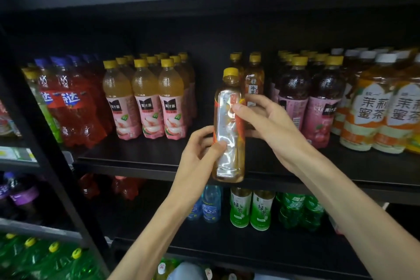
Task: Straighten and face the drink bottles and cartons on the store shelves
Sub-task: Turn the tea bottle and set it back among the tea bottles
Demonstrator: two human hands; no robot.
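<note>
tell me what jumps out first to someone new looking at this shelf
A yellow-capped tea bottle held at centre frame, the left hand gripping low, the right hand pinching higher, its label turned sideways. To its left on the middle shelf stand three pink-labelled juice bottles facing front; orange-and-white jasmine tea bottles crowd the right.

Both hands grip a yellow-capped tea bottle (229, 125) upright at the shelf's (136, 161) front edge: left hand (200, 150) low, right hand (261, 118) higher.
</note>
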